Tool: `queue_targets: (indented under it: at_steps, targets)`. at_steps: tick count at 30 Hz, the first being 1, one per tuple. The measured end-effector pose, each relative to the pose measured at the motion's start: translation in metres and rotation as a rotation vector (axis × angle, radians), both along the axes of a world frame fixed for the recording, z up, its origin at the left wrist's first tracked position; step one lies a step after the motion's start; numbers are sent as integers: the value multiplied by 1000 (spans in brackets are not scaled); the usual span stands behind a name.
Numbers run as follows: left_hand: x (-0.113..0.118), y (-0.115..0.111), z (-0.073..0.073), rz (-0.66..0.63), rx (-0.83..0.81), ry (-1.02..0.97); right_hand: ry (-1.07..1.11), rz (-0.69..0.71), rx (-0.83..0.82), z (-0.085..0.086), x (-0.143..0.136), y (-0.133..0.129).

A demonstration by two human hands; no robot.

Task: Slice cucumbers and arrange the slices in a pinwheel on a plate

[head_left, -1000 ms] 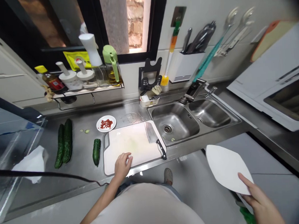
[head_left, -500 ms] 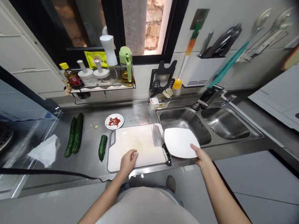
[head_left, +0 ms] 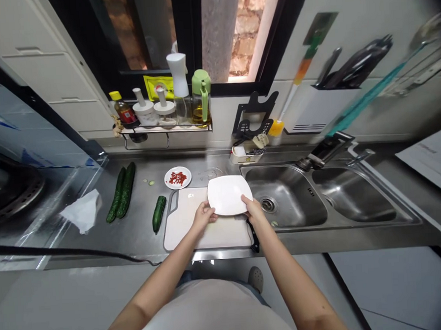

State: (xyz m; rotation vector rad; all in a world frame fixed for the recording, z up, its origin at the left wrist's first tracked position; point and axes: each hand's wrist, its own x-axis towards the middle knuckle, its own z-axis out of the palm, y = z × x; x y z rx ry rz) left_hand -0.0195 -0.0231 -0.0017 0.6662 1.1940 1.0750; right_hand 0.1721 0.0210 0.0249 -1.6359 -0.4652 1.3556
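Note:
A white squarish plate [head_left: 229, 195] is held above the cutting board [head_left: 186, 223] by both hands. My left hand [head_left: 204, 217] grips its lower left edge, and my right hand [head_left: 253, 207] has hold of its right side. The plate hides most of the knife blade; the black knife handle [head_left: 253, 237] shows at the board's right edge. Left of the board lies a short cucumber piece [head_left: 159, 214]. Behind the board stands a small white dish [head_left: 185, 182] with chopped red pieces [head_left: 177, 178].
Two long cucumbers [head_left: 125, 190] and a crumpled white cloth [head_left: 83, 211] lie on the left of the counter. A double sink [head_left: 288, 193] is at the right. Bottles stand on a wall rack [head_left: 185, 129], and a stove [head_left: 10, 186] is at the far left.
The plate has moved left from beside the sink to over the board, carried in my right hand. My left hand has risen and taken hold of its left edge.

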Motion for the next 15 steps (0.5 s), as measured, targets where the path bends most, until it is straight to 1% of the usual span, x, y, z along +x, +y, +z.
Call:
queue_targets:
  at_steps: [4,6,8,12,15]
  targets:
    - [-12,21,-5,73,33,25,-225,202,42,-1,-7,18]
    - [-18,33,-7,97,33,48,-275,307,46,-3,-8,29]
    - [-24,47,-9,108,26,65,-277,384,59,-5,-9,41]
    - [-32,73,-13,156,-12,102,-277,476,60,-10,-16,64]
    - [-36,90,-17,201,-26,153,-299,501,66,-14,-24,79]
